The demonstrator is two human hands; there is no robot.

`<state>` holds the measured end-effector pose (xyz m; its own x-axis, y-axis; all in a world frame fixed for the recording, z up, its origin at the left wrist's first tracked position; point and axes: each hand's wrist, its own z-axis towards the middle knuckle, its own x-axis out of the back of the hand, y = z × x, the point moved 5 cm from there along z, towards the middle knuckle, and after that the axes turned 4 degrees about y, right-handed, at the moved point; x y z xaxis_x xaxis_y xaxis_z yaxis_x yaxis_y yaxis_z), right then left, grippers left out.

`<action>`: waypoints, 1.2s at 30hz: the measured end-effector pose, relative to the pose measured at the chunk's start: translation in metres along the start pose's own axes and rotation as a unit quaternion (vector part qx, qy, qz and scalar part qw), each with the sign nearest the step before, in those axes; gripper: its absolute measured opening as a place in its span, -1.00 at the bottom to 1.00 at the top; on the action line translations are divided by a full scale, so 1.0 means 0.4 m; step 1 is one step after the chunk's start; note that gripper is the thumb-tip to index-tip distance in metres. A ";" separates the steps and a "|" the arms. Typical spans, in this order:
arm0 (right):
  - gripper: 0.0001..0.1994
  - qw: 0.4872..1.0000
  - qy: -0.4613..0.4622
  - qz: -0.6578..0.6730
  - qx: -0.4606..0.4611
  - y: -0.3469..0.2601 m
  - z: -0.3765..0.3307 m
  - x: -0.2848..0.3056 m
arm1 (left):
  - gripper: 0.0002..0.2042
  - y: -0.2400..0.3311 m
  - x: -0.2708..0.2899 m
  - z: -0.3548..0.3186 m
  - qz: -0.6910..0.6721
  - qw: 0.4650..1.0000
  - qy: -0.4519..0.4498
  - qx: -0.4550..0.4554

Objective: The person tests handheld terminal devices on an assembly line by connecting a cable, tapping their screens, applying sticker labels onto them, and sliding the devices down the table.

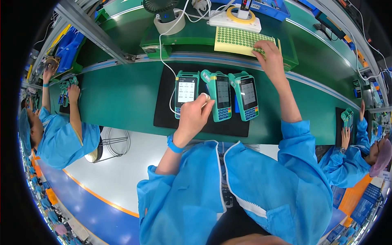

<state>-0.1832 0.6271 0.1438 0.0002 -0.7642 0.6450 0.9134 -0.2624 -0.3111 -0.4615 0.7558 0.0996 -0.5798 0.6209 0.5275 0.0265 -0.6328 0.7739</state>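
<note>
Blue sleeves lead out to the hands: the left hand [195, 114] pinches a small white piece over the left terminal [186, 93], the right hand [269, 55] picks at the far sticker sheet [239, 40]; the other two terminals [233, 97] on the counter's mat [163, 118] seem unhandled yet.

A green workbench [122, 98] ran across the view. Relative to it: at its far edge stood a roll of pale tape [168, 25] with a small dark fan [160, 5] just behind, and a white power strip [234, 21] carrying a yellow tape ring [240, 15]. A blue tray [269, 8] lay beyond that. At the bench's left end sat a person in a blue coat [61, 141]; another [347, 165] sat at its right end. Below its near edge stood a metal stool [110, 147] on a pale floor.
</note>
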 end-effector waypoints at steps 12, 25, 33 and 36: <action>-0.91 0.957 -0.116 0.233 -0.126 -0.153 -0.035 -0.032 | -0.80 0.046 -0.027 0.015 0.057 0.997 0.027 -0.046; -0.90 0.967 -0.208 0.145 -0.014 -0.314 -0.030 -0.136 | -0.81 0.073 -0.048 0.029 0.071 0.996 0.027 -0.056; -0.66 0.984 -0.099 0.138 -0.049 -0.349 -0.080 -0.103 | -0.80 -0.014 -0.006 0.003 -0.046 0.998 -0.037 0.038; -0.53 0.978 -0.096 0.184 -0.021 -0.385 -0.143 -0.083 | -0.81 -0.072 0.011 -0.014 -0.108 0.985 -0.082 0.107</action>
<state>-0.3470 0.6592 0.1304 0.4065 -0.6878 0.6014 0.8197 -0.0162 -0.5726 -0.4695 0.7741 0.0776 -0.4516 0.8076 0.3793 0.0991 -0.3770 0.9209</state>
